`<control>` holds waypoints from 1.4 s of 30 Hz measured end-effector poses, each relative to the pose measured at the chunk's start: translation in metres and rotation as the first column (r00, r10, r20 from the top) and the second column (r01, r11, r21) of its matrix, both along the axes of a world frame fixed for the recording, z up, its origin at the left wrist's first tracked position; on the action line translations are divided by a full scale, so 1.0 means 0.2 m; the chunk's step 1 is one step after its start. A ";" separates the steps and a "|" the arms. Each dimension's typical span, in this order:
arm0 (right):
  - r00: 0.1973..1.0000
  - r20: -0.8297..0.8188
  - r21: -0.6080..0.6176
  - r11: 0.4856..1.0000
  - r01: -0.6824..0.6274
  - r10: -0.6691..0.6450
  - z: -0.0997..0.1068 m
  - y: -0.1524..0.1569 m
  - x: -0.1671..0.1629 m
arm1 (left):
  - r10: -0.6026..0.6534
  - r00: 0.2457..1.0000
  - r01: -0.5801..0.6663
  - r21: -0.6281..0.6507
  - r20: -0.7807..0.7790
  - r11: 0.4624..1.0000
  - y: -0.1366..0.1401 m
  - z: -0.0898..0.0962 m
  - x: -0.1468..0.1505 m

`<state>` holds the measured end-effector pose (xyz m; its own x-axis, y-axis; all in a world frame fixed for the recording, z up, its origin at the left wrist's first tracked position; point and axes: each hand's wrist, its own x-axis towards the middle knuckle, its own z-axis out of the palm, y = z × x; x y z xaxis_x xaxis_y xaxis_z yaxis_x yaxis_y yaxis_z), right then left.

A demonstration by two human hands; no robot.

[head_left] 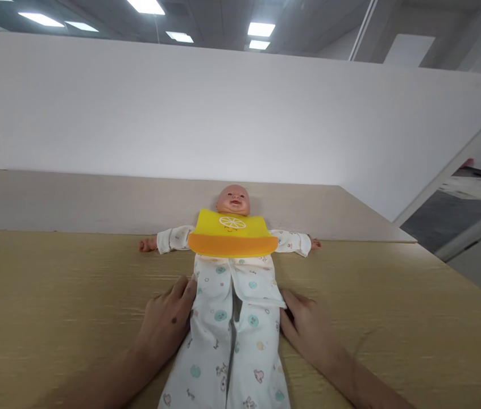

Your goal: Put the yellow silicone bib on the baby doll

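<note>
A baby doll (233,200) lies on its back with its arms stretched out to both sides. Over its chest is a yellow bib (232,225) with a white citrus slice print and an orange pocket along the bottom. The doll wears a white printed baby outfit (251,341), whose legs reach toward me. At the outfit's left edge, my left hand (168,315) is closed with its fingertips against the cloth. On the opposite side, my right hand (304,324) pinches the cloth edge by a loose flap. Some fingertips of both hands are hidden.
The doll rests on a wooden table (74,318), with its head on a pale grey board (74,201) along the back. Behind stands a white partition (172,113) with glass above. Beyond the table's right edge, a floor area (445,210) shows.
</note>
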<state>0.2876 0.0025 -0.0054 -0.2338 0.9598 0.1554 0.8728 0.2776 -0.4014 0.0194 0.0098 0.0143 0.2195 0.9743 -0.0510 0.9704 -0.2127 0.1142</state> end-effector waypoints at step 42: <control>0.933 0.065 0.423 0.837 -0.346 0.353 0.06 -0.06 0.02 | -0.470 0.763 0.212 0.516 0.443 0.830 -0.08 -0.08 -0.10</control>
